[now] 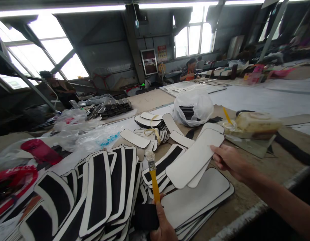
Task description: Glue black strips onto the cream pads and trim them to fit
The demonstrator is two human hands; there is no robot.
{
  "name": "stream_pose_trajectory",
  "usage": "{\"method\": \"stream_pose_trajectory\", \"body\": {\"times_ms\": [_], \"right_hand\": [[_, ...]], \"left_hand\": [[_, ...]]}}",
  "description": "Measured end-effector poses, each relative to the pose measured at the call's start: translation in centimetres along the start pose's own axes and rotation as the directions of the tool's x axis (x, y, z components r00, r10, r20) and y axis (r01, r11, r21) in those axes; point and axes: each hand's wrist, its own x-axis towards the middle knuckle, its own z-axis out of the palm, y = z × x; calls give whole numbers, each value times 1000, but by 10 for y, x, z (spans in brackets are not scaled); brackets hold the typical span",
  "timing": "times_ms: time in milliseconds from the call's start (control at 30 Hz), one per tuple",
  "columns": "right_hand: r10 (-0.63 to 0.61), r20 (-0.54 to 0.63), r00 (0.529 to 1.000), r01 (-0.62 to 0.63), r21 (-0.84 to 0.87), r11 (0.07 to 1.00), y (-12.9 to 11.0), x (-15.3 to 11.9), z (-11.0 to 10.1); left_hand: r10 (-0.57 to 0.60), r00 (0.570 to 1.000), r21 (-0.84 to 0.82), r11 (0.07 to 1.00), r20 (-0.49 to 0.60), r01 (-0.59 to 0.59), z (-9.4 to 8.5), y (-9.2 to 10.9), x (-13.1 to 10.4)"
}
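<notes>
White piece, oblong with rounded corners, held up over the table in the right hand, thumb on top and fingers closed beneath, with a second like piece tucked just behind. Lower down, near the frame's bottom edge, left hand wrapped tight round the yellow handle of a brush, pale bristles pointing up and touching nothing. To the left, fanned in overlapping rows, many pieces with black centres, white borders showing; judging by that spread, a large share already handled. Directly below the raised piece, a stack of plain white pieces, several deep by the look of its edges, apparently not yet dealt with. Farther back, a bundle of the same shapes tied with a yellowish band, and more loose ones scattered around it. Beyond the right hand, a small pot with a yellow stick standing in it, beside a yellowish tub on a glass pane. Behind these, a knotted clear plastic bag holding dark pieces. At far left, red bags and crumpled plastic crowding the fanned rows, leaving little bare table for laying out more. Across the hall, other people seated at long tables: one near the windows, another at left.
</notes>
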Motion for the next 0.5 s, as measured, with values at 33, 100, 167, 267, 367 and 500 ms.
{"method": "stream_pose_trajectory", "body": {"times_ms": [33, 100, 167, 267, 367, 500], "right_hand": [[42, 7, 999, -42, 14, 999, 12, -12, -4], [110, 8, 994, -110, 40, 993, 36, -34, -7], [170, 24, 985, -171, 52, 984, 53, -51, -4], [271, 71, 960, -274, 50, 960, 67, -70, 3], [414, 114, 903, -412, -37, 910, 74, -81, -4], [599, 307, 739, -462, -415, 783, 63, -79, -36]], "left_hand": [[-19, 1000, 9, 1000, 5, 19, 0, 2, 0], [-61, 998, 29, 998, 34, 60, 0, 4, 0], [-79, 995, 48, 996, 57, 76, -1, 6, 0], [-105, 992, 32, 994, 72, 103, -2, 8, 0], [-148, 985, -19, 989, 89, 150, -2, 8, 0], [-64, 992, 35, 998, 113, 60, -2, 11, 3]]}}
